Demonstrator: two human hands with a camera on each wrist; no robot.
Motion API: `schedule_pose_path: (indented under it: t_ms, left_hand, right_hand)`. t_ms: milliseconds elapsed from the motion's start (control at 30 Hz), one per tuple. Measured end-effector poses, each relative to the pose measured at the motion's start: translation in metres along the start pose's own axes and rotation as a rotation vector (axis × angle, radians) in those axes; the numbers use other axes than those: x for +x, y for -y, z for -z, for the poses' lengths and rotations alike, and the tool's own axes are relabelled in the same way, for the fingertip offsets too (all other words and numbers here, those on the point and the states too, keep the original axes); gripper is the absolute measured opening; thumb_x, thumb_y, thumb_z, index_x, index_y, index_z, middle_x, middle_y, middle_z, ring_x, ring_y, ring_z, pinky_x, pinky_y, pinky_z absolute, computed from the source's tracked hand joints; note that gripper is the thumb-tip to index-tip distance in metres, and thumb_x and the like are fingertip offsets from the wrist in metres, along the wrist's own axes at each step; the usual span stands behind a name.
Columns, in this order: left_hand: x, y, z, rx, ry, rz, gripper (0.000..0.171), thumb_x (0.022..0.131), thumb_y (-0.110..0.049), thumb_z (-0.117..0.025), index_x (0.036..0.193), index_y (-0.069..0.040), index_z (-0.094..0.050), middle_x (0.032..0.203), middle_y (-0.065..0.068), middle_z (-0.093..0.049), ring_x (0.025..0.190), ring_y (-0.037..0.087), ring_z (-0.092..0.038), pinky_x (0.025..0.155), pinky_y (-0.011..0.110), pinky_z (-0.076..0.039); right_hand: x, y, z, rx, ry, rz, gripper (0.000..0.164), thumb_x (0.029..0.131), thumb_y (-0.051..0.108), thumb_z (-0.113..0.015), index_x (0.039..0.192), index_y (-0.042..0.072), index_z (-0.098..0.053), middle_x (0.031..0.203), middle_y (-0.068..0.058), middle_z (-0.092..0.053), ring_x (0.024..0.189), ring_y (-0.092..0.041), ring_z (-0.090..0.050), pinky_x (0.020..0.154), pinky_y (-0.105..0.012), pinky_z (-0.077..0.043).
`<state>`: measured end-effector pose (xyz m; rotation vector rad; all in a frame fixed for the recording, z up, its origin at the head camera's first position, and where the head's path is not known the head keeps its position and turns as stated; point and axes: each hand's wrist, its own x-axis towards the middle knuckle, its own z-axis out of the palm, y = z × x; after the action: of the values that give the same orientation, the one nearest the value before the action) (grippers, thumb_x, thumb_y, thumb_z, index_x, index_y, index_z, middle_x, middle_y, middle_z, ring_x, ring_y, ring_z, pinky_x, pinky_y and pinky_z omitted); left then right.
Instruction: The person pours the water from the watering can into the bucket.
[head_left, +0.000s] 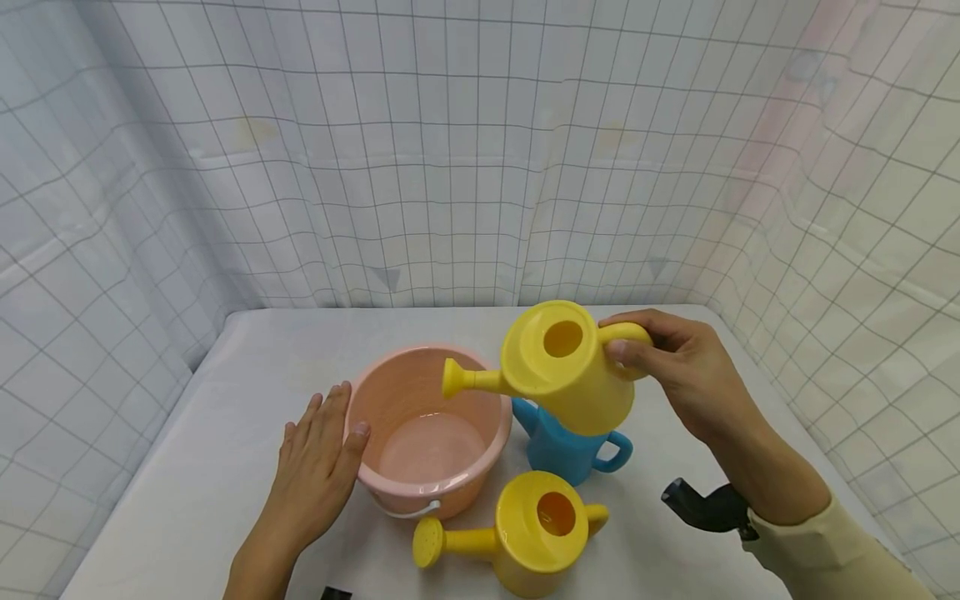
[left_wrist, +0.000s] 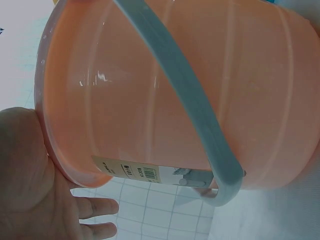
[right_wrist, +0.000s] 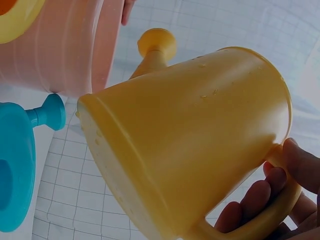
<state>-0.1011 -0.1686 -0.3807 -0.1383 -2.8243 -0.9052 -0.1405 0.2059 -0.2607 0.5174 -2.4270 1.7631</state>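
In the head view my right hand (head_left: 686,367) grips the handle of a yellow watering can (head_left: 577,392) and holds it in the air, its spout pointing left over the rim of a pink bucket (head_left: 401,383). No stream of water shows at the spout. Drops cling to the can's side and base in the right wrist view. My left hand (head_left: 318,467) lies with straight fingers against the bucket's left rim. The left wrist view shows the bucket's outer wall, its pale handle (left_wrist: 185,95) hanging down and a label (left_wrist: 150,172).
A blue watering can (head_left: 562,454) stands right of the bucket, partly hidden under the raised can. A second yellow watering can (head_left: 528,533), with some water inside, stands in front, its spout pointing left. Grid-patterned sheets (head_left: 480,167) enclose the white table (head_left: 247,367).
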Motion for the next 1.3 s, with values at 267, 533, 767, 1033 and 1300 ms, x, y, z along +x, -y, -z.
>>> schedule_pose_path:
  t_ms: [267,533,767,1033,1300]
  left_hand:
    - [0.000,0.000,0.000,0.000,0.004,0.003,0.062,0.101,-0.046,-0.029,0.153,-0.019,-0.008,0.158,0.017,-0.017,0.146,0.042,-0.007,0.109,0.069,-0.002]
    - [0.000,0.000,-0.001,0.004,0.008,0.006,0.062,0.101,-0.045,-0.029,0.153,-0.019,-0.008,0.158,0.017,-0.016,0.146,0.041,-0.007,0.109,0.069,-0.001]
    - [0.000,0.000,0.000,0.003,0.012,0.005,0.061,0.102,-0.044,-0.029,0.153,-0.020,-0.007,0.158,0.016,-0.016,0.146,0.041,-0.006,0.109,0.069,-0.002]
    - [0.000,0.000,0.000,-0.001,0.010,0.003,0.061,0.102,-0.045,-0.029,0.153,-0.020,-0.008,0.158,0.017,-0.016,0.146,0.041,-0.006,0.110,0.068,-0.001]
    - [0.000,0.000,-0.001,-0.003,0.005,0.003,0.062,0.101,-0.045,-0.029,0.153,-0.019,-0.008,0.158,0.017,-0.017,0.146,0.042,-0.007,0.110,0.068,-0.001]
  right_hand:
    - [0.003,0.003,-0.001,-0.026,0.017,0.005,0.026,0.090,0.017,-0.064,0.113,0.004,-0.065,0.105,0.000,-0.069,0.098,-0.022,-0.060,0.085,-0.023,-0.052]
    - [0.005,0.006,-0.002,-0.020,0.035,0.006,0.026,0.090,0.016,-0.064,0.113,0.004,-0.066,0.105,0.000,-0.070,0.098,-0.022,-0.061,0.085,-0.024,-0.052]
    - [0.005,0.009,-0.004,-0.066,0.043,0.008,0.026,0.090,0.019,-0.064,0.113,0.007,-0.066,0.105,0.000,-0.069,0.098,-0.022,-0.060,0.085,-0.025,-0.052]
    - [0.005,0.013,-0.005,-0.101,0.051,0.007,0.026,0.090,0.021,-0.065,0.113,0.008,-0.066,0.106,0.000,-0.069,0.096,-0.021,-0.061,0.084,-0.024,-0.052]
    - [0.006,0.016,-0.006,-0.124,0.069,0.014,0.026,0.090,0.021,-0.065,0.112,0.009,-0.067,0.104,0.000,-0.069,0.094,-0.021,-0.062,0.082,-0.024,-0.053]
